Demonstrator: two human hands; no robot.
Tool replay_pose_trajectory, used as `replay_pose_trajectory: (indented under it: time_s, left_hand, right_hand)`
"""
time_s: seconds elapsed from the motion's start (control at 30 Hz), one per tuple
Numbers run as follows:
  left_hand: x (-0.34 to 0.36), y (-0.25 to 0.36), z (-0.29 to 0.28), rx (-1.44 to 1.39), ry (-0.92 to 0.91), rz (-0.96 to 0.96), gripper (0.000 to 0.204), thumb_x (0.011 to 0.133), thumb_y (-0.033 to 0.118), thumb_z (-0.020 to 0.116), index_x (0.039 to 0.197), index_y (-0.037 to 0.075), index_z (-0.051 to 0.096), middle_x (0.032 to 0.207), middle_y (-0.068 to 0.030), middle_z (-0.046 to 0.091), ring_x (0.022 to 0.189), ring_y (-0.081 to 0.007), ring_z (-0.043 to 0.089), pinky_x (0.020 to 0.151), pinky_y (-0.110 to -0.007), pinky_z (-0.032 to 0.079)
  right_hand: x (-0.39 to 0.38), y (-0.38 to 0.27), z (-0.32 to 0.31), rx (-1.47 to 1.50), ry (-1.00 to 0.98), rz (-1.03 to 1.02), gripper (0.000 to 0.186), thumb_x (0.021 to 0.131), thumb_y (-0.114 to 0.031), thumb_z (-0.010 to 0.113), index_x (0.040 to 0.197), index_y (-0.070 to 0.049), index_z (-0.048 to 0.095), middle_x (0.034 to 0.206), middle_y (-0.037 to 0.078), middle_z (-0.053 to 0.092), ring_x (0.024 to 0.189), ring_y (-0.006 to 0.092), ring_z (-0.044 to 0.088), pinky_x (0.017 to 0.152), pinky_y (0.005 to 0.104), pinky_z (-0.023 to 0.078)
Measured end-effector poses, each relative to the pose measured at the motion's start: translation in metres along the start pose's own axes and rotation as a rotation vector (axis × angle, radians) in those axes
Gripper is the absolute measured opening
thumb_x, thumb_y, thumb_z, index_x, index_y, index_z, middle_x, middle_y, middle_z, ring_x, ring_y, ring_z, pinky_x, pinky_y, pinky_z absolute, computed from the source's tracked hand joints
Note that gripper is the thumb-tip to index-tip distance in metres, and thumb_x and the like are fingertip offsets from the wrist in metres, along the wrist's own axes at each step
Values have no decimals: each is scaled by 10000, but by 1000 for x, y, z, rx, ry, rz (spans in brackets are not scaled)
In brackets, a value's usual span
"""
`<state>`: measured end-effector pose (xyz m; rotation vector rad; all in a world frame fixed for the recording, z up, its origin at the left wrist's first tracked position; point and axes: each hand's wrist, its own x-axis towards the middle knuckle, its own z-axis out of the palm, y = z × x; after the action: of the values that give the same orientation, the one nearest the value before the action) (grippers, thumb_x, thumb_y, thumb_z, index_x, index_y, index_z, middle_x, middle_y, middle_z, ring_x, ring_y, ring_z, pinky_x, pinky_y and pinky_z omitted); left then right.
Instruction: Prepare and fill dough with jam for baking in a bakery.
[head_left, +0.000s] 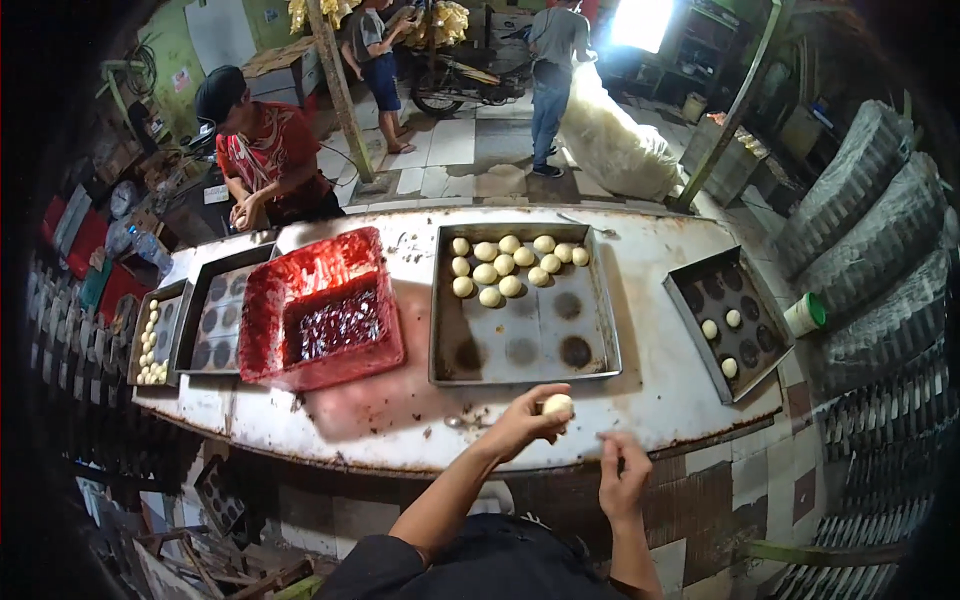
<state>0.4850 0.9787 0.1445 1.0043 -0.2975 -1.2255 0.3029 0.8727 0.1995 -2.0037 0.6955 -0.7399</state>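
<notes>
Left hand, lower center: fingers closed round one pale dough ball, just off the near edge of the big tray. Right hand, lower right of center: fingers half curled, can't tell if holding anything. More dough balls sit in that tray's upper part. Red tub left of center, dark red filling inside. Wall paper, upper left: marks too small to read.
</notes>
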Motion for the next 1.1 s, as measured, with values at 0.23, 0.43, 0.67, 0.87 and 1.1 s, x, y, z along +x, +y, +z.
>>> replay_pose_trajectory:
  time_s: [0.23, 0.43, 0.67, 0.87, 1.1]
  left_hand:
    - [-60, -97, 17, 528, 322, 32, 252, 1012, 219, 590, 1070, 19, 731, 883, -7, 698, 809, -74, 568, 721, -271, 496]
    - [-200, -70, -51, -142, 566, -32, 320, 1038, 210, 606, 1262, -17, 639, 1129, -91, 699, 1005, -182, 688, 880, -333, 575]
    - [-240, -46, -102, -385, 633, 282, 276, 1013, 145, 632, 1215, -42, 644, 1125, -94, 708, 989, -162, 696, 879, -296, 570]
    - [-272, -8, -205, -292, 760, 118, 250, 1022, 329, 639, 1069, 92, 705, 911, 53, 675, 720, -20, 548, 604, -204, 409]
    - [-296, 53, -351, -157, 602, -98, 318, 1024, 331, 631, 1168, 50, 671, 1009, -16, 707, 907, -93, 651, 767, -256, 506]
  right_hand:
    - [-22, 82, 89, -25, 104, -549, 226, 952, -178, 515, 965, -3, 657, 959, 164, 677, 952, 373, 600, 927, 492, 443]
    - [-69, 9, 160, 187, -350, -538, 167, 939, -138, 588, 910, 16, 646, 883, 209, 647, 876, 408, 612, 821, 469, 486]
    - [-1, 56, 230, -627, -413, -642, 105, 847, -91, 613, 906, -28, 673, 966, 145, 667, 1011, 351, 592, 867, 468, 475]
    - [17, 5, 235, -316, -427, -311, 56, 891, -34, 620, 909, 18, 614, 903, 201, 616, 890, 376, 612, 786, 468, 483]
    - [135, -212, 344, -357, -713, -596, 116, 882, 19, 636, 998, 6, 630, 939, 169, 640, 843, 415, 629, 738, 474, 518]
